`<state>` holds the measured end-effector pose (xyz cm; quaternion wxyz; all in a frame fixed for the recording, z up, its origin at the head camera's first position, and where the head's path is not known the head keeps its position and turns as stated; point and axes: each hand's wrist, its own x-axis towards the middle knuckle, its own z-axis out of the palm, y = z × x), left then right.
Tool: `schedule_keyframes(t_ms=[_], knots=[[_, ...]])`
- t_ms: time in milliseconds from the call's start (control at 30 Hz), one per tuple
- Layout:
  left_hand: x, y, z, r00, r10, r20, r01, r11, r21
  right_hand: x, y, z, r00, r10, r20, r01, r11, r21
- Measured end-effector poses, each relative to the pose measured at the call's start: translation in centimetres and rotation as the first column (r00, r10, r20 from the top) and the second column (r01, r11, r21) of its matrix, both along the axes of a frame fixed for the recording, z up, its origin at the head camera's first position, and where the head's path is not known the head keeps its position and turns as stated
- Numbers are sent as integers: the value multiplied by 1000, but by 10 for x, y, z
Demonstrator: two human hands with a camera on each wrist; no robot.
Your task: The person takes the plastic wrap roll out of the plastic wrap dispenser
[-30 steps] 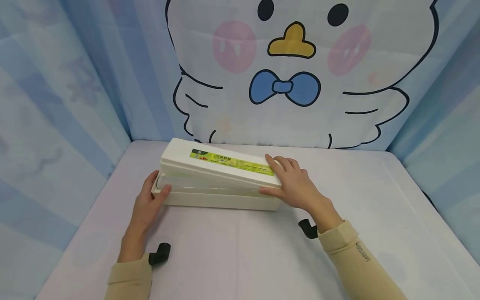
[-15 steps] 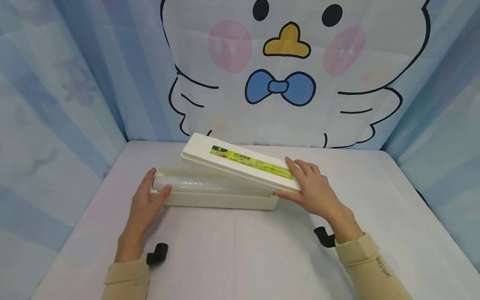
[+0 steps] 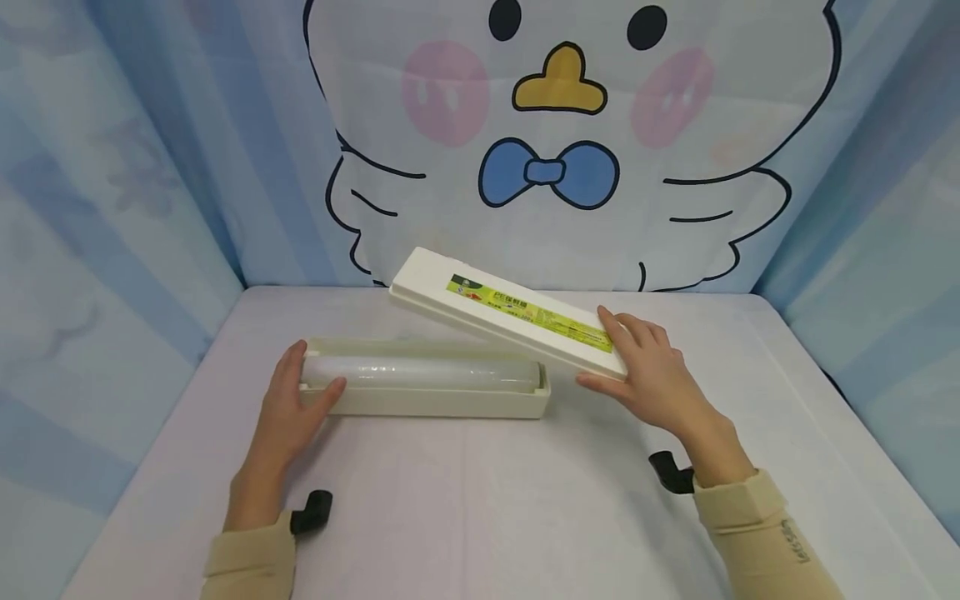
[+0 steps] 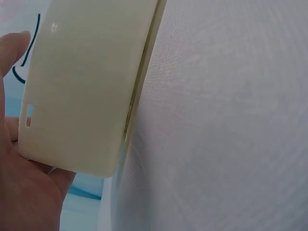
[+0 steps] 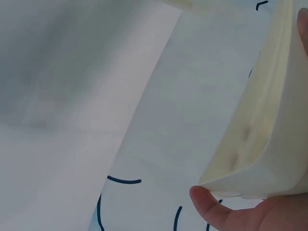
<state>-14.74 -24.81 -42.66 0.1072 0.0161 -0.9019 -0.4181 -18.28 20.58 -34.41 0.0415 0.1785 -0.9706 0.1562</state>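
A long cream cling film box base (image 3: 442, 405) stands on the table with a clear, shiny roll of cling film (image 3: 427, 372) lying inside it. My left hand (image 3: 291, 408) holds its left end, thumb at the front and fingers round the end; the left wrist view shows the box's smooth front wall (image 4: 86, 91). Off to the right and above, my right hand (image 3: 660, 379) grips the right end of the white lid (image 3: 506, 312), which bears a yellow-green label. The lid slants, its left end farther back. In the right wrist view its hollow inside (image 5: 252, 144) shows.
The table under a white cloth (image 3: 465, 508) reaches back to a curtain (image 3: 555, 242) printed with a cartoon face and bow tie. Blue and white curtains (image 3: 112, 292) hang at both sides. A black mount (image 3: 311, 512) sticks out at each wrist.
My right hand has drawn the lid off the base, moving it right and up, so the roll now lies uncovered. The left hand keeps its hold on the base's left end.
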Motion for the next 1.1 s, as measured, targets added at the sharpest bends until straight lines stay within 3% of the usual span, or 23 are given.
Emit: schedule_keyframes(t_ms=[633, 1100], knots=[[1, 1, 0, 1000, -29, -9, 29, 999, -20, 6, 24, -4, 996, -84, -27, 84, 996, 17], [1, 1, 1, 998, -14, 58, 16, 999, -39, 12, 46, -15, 987, -158, -40, 158, 987, 11]])
